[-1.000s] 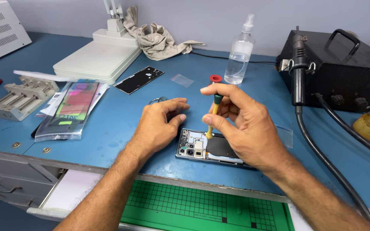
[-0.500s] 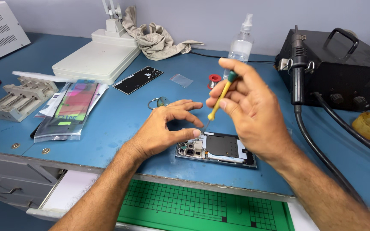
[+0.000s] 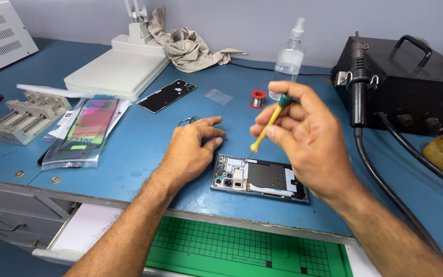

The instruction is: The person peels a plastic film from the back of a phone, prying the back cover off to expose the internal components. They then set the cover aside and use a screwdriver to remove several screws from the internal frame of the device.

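Bench open leftward; hose (image 3: 385,179) blocks right.

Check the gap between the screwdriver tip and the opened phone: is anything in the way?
Nothing visible. The right hand holds the yellow screwdriver just above the opened phone, with only air below its tip. The left hand rests beside the phone's left end.

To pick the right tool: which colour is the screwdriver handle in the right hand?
Yellow, with a green cap, on the thin precision screwdriver; head view shows it.
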